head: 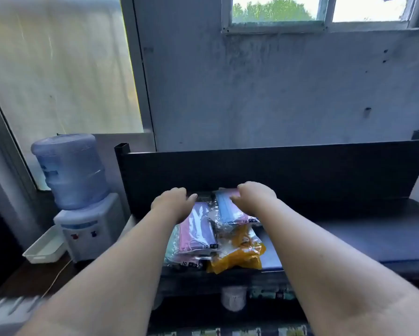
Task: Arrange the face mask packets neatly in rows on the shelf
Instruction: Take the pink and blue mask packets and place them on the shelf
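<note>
indoors, a person reaches both bare arms out over a dark shelf (349, 234) set against a stained grey wall (276, 93), where a small heap of face mask packets lies left of the middle. the right hand (255, 194) pinches the far end of a blue packet (228, 210), thumb laid on its top and fingers curled over the far edge. that packet sits on top of the heap, overlapping a yellow packet (238, 254) that reaches the shelf's front edge. the left hand (172, 200) is at the far end of a pink-and-purple packet (198, 229) just beside the blue one, its thumb pointing right and its fingers bent away out of sight, so whether it grips the packet cannot be told. under the pink-and-purple packet a teal-edged packet (171, 251) shows at the front left. the packets overlap and lie askew, not in rows. to the left of the shelf stands a water dispenser (89, 229) topped by a blue bottle (70, 170), with a white tray (45, 249) beside it. a window (324, 26) sits high in the wall.
</note>
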`<state>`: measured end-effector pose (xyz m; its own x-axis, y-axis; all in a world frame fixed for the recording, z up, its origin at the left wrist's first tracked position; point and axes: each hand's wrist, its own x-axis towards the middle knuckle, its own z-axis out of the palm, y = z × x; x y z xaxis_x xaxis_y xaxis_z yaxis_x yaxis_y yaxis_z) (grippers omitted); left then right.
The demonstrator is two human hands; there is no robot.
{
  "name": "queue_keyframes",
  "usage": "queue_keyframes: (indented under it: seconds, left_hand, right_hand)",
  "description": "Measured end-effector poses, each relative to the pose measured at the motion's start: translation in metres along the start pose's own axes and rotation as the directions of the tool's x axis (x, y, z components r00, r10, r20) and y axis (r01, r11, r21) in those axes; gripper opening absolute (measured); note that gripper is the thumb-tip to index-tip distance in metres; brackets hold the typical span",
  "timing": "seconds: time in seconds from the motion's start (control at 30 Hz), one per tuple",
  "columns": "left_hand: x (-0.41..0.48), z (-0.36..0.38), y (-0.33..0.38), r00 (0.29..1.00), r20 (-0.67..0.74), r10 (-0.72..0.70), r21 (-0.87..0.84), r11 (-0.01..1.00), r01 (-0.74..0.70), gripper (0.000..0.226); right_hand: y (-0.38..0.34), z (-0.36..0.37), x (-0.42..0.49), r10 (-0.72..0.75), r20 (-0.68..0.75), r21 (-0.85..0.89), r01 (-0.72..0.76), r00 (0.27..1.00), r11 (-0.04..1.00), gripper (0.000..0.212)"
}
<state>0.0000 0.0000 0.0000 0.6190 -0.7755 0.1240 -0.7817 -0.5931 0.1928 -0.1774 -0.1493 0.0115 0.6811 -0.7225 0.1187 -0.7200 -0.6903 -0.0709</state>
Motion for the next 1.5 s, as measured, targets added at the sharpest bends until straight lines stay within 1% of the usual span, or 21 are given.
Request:
queue_keyframes:
  seconds: [0.07, 0.17, 0.23, 0.3, 0.4, 0.5, 0.6, 0.63, 0.7, 0.73, 0.77, 0.8, 0.83, 0.87, 0.97, 1.1, 1.17, 1.27, 1.33, 1.43, 1.5]
  left_hand:
    - [0.000, 0.015, -0.005, 0.997, 0.039, -0.070, -0.006, 0.998, 0.070, 0.049]
    - [-0.004, 0.038, -0.009, 0.980, 0.105, -0.168, -0.096, 0.979, 0.178, 0.053]
    - [-0.004, 0.049, -0.009, 0.966, 0.161, -0.203, -0.187, 0.955, 0.232, 0.061]
    - [-0.005, 0.052, -0.007, 0.954, 0.200, -0.225, -0.239, 0.933, 0.270, 0.060]
    - [-0.004, 0.060, -0.008, 0.942, 0.228, -0.244, -0.180, 0.941, 0.287, 0.057]
    - [-0.004, 0.063, -0.008, 0.942, 0.230, -0.246, -0.146, 0.948, 0.283, 0.058]
    - [-0.003, 0.064, -0.009, 0.935, 0.220, -0.279, -0.209, 0.922, 0.325, 0.055]
    - [-0.002, 0.063, -0.009, 0.928, 0.214, -0.306, -0.231, 0.907, 0.352, 0.055]
    - [0.002, 0.063, -0.010, 0.897, 0.231, -0.377, -0.294, 0.852, 0.434, 0.064]
    - [0.004, 0.061, -0.011, 0.877, 0.264, -0.401, -0.345, 0.810, 0.474, 0.069]
    - [0.005, 0.061, -0.012, 0.860, 0.294, -0.418, -0.389, 0.769, 0.507, 0.068]
    - [0.005, 0.061, -0.012, 0.851, 0.310, -0.424, -0.425, 0.739, 0.523, 0.063]
    - [0.005, 0.060, -0.012, 0.841, 0.324, -0.434, -0.416, 0.733, 0.538, 0.060]
    - [0.003, 0.060, -0.011, 0.839, 0.323, -0.439, -0.406, 0.736, 0.541, 0.059]
    - [0.000, 0.059, -0.008, 0.840, 0.293, -0.458, -0.396, 0.741, 0.542, 0.060]
    - [0.001, 0.057, -0.008, 0.821, 0.292, -0.491, -0.326, 0.755, 0.568, 0.084]
    - [0.002, 0.059, -0.010, 0.814, 0.273, -0.512, -0.353, 0.734, 0.580, 0.091]
    - [0.003, 0.067, -0.015, 0.821, 0.301, -0.484, -0.462, 0.679, 0.570, 0.096]
    - [0.000, 0.069, -0.018, 0.826, 0.304, -0.476, -0.522, 0.642, 0.562, 0.091]
    - [-0.002, 0.068, -0.021, 0.825, 0.299, -0.480, -0.604, 0.574, 0.552, 0.062]
    - [-0.001, 0.068, -0.024, 0.832, 0.296, -0.469, -0.701, 0.485, 0.523, 0.048]
  right_hand:
    - [0.002, 0.014, -0.003, 0.052, 0.003, -0.049, -0.052, 0.999, 0.997, 0.044]
    - [0.006, 0.039, -0.006, 0.075, -0.019, -0.009, -0.075, 0.997, 0.997, 0.048]
    - [0.006, 0.046, -0.004, 0.074, -0.030, -0.015, -0.074, 0.997, 0.997, 0.049]
    - [0.004, 0.049, -0.004, 0.117, -0.028, -0.018, -0.117, 0.993, 0.993, 0.052]
    - [0.003, 0.055, -0.002, 0.219, -0.007, 0.035, -0.218, 0.976, 0.975, 0.057]
    - [0.003, 0.057, -0.001, 0.185, -0.009, 0.084, -0.183, 0.983, 0.979, 0.048]
    - [0.001, 0.060, 0.001, 0.223, -0.028, 0.257, -0.209, 0.974, 0.944, 0.039]
    - [0.000, 0.059, 0.001, 0.266, -0.025, 0.347, -0.241, 0.964, 0.906, 0.044]
    - [0.000, 0.055, 0.004, 0.336, 0.025, 0.529, -0.297, 0.942, 0.795, 0.077]
    - [-0.001, 0.052, 0.004, 0.355, 0.060, 0.621, -0.313, 0.933, 0.719, 0.096]
    - [-0.001, 0.050, 0.005, 0.366, 0.095, 0.702, -0.323, 0.926, 0.635, 0.109]
    - [-0.002, 0.046, 0.005, 0.377, 0.127, 0.755, -0.335, 0.918, 0.564, 0.114]
    - [-0.002, 0.044, 0.004, 0.392, 0.146, 0.778, -0.350, 0.908, 0.521, 0.112]
    - [-0.002, 0.043, 0.004, 0.418, 0.152, 0.775, -0.370, 0.896, 0.512, 0.103]
    - [0.003, 0.042, 0.004, 0.493, 0.149, 0.771, -0.413, 0.857, 0.485, 0.058]
    - [0.008, 0.049, -0.001, 0.456, 0.167, 0.790, -0.396, 0.874, 0.468, 0.028]
    - [0.011, 0.048, -0.003, 0.458, 0.157, 0.806, -0.381, 0.875, 0.453, 0.013]
    - [0.015, 0.044, -0.004, 0.452, 0.142, 0.827, -0.356, 0.881, 0.435, 0.019]
    - [0.017, 0.042, -0.005, 0.440, 0.143, 0.827, -0.351, 0.887, 0.439, 0.020]
    - [0.018, 0.041, -0.007, 0.449, 0.142, 0.841, -0.347, 0.882, 0.416, 0.019]
    - [0.018, 0.040, -0.007, 0.448, 0.140, 0.856, -0.336, 0.883, 0.393, 0.019]
